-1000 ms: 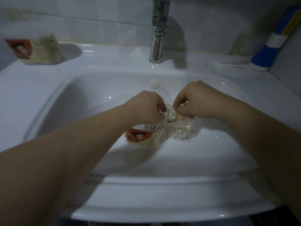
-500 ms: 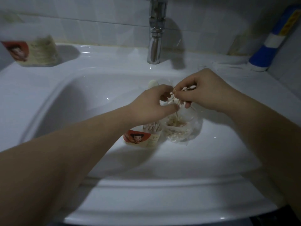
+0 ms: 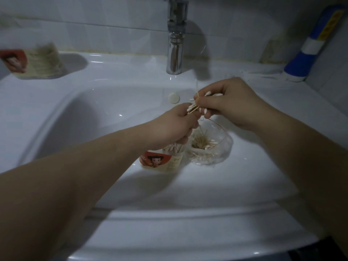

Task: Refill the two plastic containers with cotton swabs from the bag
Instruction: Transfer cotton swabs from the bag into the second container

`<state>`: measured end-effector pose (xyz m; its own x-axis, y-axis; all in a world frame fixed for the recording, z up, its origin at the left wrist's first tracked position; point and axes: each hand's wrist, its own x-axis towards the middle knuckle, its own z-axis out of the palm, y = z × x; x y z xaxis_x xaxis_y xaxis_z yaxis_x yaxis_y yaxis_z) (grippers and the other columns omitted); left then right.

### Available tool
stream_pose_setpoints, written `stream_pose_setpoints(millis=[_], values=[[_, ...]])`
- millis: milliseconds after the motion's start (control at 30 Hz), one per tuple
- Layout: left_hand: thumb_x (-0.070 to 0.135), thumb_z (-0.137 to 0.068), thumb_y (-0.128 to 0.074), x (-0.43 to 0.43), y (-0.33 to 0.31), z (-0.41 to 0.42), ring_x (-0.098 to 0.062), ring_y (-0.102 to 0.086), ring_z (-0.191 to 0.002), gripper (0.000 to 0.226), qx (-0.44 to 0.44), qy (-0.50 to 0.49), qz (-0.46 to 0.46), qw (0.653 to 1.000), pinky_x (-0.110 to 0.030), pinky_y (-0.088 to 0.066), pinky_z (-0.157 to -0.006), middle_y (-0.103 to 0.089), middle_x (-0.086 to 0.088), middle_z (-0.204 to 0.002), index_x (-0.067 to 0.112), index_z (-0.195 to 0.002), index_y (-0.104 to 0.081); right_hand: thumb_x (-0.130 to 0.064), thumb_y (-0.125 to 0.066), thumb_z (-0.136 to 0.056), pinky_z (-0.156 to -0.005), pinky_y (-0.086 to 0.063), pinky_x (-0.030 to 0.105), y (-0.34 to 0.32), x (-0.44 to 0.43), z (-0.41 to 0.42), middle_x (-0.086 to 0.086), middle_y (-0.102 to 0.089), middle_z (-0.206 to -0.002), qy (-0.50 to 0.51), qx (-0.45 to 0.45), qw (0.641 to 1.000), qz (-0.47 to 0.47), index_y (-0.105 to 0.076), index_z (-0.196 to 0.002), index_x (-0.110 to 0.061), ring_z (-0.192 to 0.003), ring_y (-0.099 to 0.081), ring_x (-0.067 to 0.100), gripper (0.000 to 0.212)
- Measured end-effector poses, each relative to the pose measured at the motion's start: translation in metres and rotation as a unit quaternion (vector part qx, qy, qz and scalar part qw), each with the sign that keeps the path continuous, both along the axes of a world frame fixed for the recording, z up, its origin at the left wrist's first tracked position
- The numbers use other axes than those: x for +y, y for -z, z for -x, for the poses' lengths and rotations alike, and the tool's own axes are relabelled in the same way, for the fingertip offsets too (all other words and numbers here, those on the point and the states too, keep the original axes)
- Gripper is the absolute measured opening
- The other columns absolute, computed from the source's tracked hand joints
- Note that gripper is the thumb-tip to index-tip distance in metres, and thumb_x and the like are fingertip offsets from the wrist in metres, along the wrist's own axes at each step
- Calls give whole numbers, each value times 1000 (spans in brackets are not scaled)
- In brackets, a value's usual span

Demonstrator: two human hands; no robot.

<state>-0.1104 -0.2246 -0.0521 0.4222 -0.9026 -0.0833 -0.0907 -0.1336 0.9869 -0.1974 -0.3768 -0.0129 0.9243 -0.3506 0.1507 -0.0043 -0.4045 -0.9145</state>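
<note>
A clear plastic bag of cotton swabs sits open in the sink basin. Left of it, touching it, stands a plastic container with a red cartoon label, swabs sticking up in it. Above both, my left hand and my right hand together pinch a small bundle of cotton swabs with wooden sticks. A second container with the same label, full of swabs, stands on the sink ledge at the far left.
A chrome tap rises behind the white sink. A round overflow cap sits on the basin's back wall. A blue and white bottle leans in the right corner. Tiled wall behind.
Both hands rose out of the bag with a bundle of swabs and now hold it above the bag and container. The view shifted slightly.
</note>
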Motion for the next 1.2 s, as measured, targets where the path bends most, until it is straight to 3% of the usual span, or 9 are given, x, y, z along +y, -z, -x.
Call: stream_pose_setpoints(millis=[200, 333, 467, 567, 633, 700, 867, 1033, 1200], values=[[35, -106, -47, 1, 4, -11, -5, -35, -41, 24, -35, -73, -69, 994, -21, -34, -41, -38, 12, -55, 16, -106, -63, 0, -77, -85, -58, -54, 16, -9, -12, 4, 5, -70, -62, 75, -28, 995, -51, -78, -84, -9, -53, -65, 11, 10], [24, -107, -39, -1, 4, -17, -11, -40, -47, 28, 31, -146, -29, 988, -22, -36, -42, -44, 3, -62, 14, -90, -58, 1, -78, -84, -59, -55, 18, -8, -16, 8, 8, -71, -65, 64, -8, 997, -47, -80, -81, -11, -57, -67, 12, 12], [42, -108, -42, -4, 0, -13, -23, -74, -78, 38, 152, -175, 82, 969, -33, -60, -65, -74, -7, -88, 9, -97, -57, -1, -80, -83, -60, -56, 21, -1, -10, 4, 12, -72, -66, 26, 29, 999, -24, -81, -76, -14, -56, -67, 16, 15], [45, -106, -44, -2, 0, -12, -27, -76, -93, 43, 165, -104, 112, 974, -40, -61, -77, -77, -9, -95, 6, -106, -63, -2, -79, -84, -60, -57, 22, 6, -1, 1, 11, -71, -64, -11, 51, 998, -27, -80, -74, -16, -55, -68, 16, 17], [42, -108, -42, -1, 0, -9, -22, -75, -87, 40, 134, -70, 87, 985, -36, -61, -76, -76, -8, -90, 10, -108, -66, 1, -77, -84, -61, -58, 25, 10, 3, -1, 13, -71, -64, -18, 57, 998, -34, -79, -73, -14, -57, -69, 19, 19], [41, -109, -38, -1, 1, -7, -16, -70, -72, 40, 88, -74, 62, 991, -28, -57, -64, -73, -4, -80, 12, -104, -65, 4, -74, -84, -64, -60, 29, 12, 7, -3, 18, -72, -69, -20, 60, 996, -56, -76, -78, -9, -62, -72, 26, 14], [41, -110, -35, -4, 3, -6, -9, -34, -46, 37, 28, -82, 51, 995, -23, -30, -45, -46, 7, -56, 14, -89, -49, 11, -68, -86, -61, -57, 25, 12, 14, -7, 19, -69, -74, -24, 57, 991, -119, -64, -95, 1, -64, -68, 23, 14], [46, -108, -36, -3, 0, -9, -6, -35, -44, 36, -5, -111, 24, 994, -21, -31, -43, -44, 10, -57, 15, -95, -48, 2, -64, -95, -60, -58, 23, 6, 14, -6, 18, -72, -81, 10, 37, 978, -205, -67, -92, 5, -62, -71, 20, 5], [54, -106, -37, -2, 1, -9, -4, -39, -43, 36, -45, -127, -11, 991, -21, -34, -43, -47, 5, -68, 20, -106, -49, 2, -67, -94, -62, -57, 21, 4, 12, -5, 15, -71, -79, 33, 1, 979, -201, -70, -92, 6, -62, -68, 16, 5]])
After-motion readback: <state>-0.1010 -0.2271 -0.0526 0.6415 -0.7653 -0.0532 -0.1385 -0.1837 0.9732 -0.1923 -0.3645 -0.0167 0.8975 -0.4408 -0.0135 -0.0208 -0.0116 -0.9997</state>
